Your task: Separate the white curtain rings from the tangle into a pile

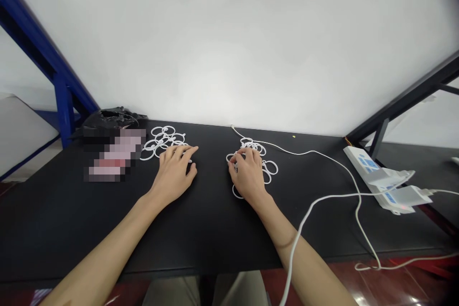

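Thin white rings lie in two loose clusters on the black tabletop (211, 229). Fingers stretched and apart, my left hand (174, 174) rests at the near right edge of the left ring cluster (163, 139), partly covering it. My right hand (248, 172) is over the middle of the right ring cluster (270, 168), with rings showing on all sides of it. Its fingers are bent downward and the thumb is close to the index finger. What lies under those fingertips is hidden.
A black plastic bag (111, 117) and a pixelated pinkish item (122, 150) lie at the left. On the right sits a white power strip (362, 165) with plugged-in adapters (409, 195). A white cable (315, 153) crosses the table; another cable (304, 220) passes over my right forearm.
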A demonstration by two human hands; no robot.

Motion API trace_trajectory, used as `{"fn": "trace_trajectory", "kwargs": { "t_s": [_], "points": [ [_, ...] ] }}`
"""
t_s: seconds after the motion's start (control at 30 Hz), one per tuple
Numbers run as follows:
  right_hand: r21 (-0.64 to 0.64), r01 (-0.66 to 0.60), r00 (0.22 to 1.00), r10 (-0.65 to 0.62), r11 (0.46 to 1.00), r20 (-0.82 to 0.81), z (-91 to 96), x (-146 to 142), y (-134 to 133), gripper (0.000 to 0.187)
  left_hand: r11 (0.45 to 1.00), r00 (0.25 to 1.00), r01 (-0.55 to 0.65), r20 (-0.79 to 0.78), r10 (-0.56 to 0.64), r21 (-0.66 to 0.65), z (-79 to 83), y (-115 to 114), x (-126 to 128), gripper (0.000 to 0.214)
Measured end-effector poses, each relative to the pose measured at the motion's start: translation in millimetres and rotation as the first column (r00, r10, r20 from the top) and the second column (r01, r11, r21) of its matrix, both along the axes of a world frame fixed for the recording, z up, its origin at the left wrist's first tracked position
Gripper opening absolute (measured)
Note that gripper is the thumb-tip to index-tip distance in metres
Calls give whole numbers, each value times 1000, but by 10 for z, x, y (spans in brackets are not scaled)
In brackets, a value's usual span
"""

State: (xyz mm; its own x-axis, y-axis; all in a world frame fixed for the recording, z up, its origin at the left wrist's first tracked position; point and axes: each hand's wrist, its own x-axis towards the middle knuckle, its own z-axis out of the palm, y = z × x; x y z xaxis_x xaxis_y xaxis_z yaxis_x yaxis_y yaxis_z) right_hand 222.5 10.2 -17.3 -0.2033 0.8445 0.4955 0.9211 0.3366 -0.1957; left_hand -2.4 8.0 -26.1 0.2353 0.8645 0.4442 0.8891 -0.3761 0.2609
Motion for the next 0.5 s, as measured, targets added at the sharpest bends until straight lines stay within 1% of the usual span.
{"fn": "trace_trajectory", "kwargs": {
  "t_s": [0.07, 0.17, 0.33, 0.4, 0.5],
  "points": [
    [30, -58, 998, 58, 998, -28, 37, -14, -10, 15, 999, 999, 39, 17, -39, -3, 1, -5, 15, 42],
    [32, -151, 987, 152, 988, -51, 77, -38, -23, 16, 993, 992, 117, 41, -116, -12, 4, -17, 47, 47],
    [55, -257, 965, 259, 965, -36, 86, -54, -37, 15, 974, 972, 227, 67, -226, -16, -5, -27, 82, 54],
    [65, -307, 951, 308, 950, -12, 94, -50, -47, 15, 965, 963, 261, 76, -260, -6, -18, -22, 84, 51],
    [38, -370, 929, 370, 928, -7, 113, -46, -64, 16, 953, 950, 304, 77, -302, -8, -37, -15, 83, 43]
  ]
}}
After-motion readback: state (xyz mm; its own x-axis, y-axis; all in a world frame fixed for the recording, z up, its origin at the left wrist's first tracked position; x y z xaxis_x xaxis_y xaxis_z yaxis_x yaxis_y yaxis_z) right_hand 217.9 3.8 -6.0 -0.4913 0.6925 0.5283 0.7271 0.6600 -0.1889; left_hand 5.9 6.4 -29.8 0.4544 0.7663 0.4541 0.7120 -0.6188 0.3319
